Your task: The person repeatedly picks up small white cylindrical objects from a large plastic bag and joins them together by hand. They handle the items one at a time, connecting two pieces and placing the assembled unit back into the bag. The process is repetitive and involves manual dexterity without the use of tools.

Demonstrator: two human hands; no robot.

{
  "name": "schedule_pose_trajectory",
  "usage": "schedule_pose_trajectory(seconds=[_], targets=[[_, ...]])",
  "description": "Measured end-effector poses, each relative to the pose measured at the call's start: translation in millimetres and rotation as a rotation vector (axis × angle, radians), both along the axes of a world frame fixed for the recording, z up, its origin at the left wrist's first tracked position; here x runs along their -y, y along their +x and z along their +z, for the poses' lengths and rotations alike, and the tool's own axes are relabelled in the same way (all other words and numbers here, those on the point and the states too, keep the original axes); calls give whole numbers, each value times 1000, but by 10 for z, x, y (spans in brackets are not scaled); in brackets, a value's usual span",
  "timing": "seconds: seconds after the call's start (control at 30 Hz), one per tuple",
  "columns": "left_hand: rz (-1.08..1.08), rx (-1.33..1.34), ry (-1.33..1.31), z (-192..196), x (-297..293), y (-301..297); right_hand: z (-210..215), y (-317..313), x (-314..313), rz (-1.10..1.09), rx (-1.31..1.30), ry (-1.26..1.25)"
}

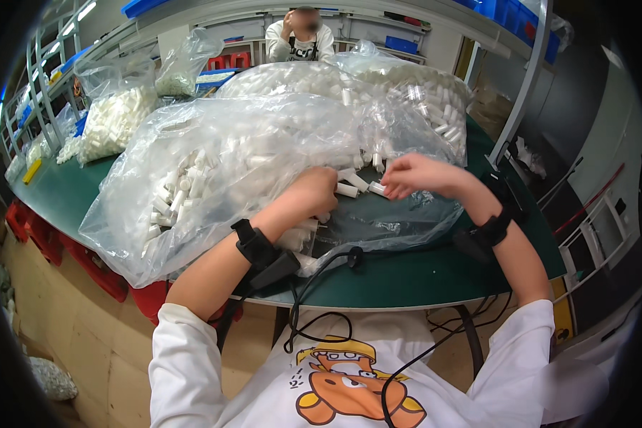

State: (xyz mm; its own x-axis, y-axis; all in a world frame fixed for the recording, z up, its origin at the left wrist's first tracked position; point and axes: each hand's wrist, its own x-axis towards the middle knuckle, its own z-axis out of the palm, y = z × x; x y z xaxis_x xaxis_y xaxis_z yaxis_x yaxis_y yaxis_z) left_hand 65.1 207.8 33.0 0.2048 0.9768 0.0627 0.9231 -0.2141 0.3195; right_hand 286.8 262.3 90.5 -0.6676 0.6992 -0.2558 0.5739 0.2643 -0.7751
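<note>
Many short white plastic tubes lie in and on a large clear plastic bag [214,118] spread over the table in front of me. My left hand [314,191] is closed over the bag's near part, its fingers curled; what they hold is hidden. Right beside its knuckles lies a white tube [347,190]. Across from it, my right hand [422,177] has its fingers bent in a loose pinch, with one white plastic tube [377,188] at the fingertips. Another tube [356,180] rests between the two hands. Black straps circle both wrists.
A second heap of bagged white tubes [446,118] is behind, and a full bag [118,121] stands at the far left of the green table [378,282]. Black cables [314,285] hang over the near edge. A metal post [521,93] rises right. Another person [299,36] sits opposite.
</note>
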Motion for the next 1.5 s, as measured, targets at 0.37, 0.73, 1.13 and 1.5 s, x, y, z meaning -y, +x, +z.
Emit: schedule_pose_trajectory(seconds=[0.37,0.73,1.13,1.5], targets=[[-127,-54,93,-67,27,-2,-567,-85,-330,103,204,685],[-98,643,92,318,224,216,-123,104,390,-153,-626,156],[-378,1238,-376,232,166,247,-212,161,360,14,-904,-398],[-365,1331,-473,292,207,299,-205,183,353,-151,-823,-344]])
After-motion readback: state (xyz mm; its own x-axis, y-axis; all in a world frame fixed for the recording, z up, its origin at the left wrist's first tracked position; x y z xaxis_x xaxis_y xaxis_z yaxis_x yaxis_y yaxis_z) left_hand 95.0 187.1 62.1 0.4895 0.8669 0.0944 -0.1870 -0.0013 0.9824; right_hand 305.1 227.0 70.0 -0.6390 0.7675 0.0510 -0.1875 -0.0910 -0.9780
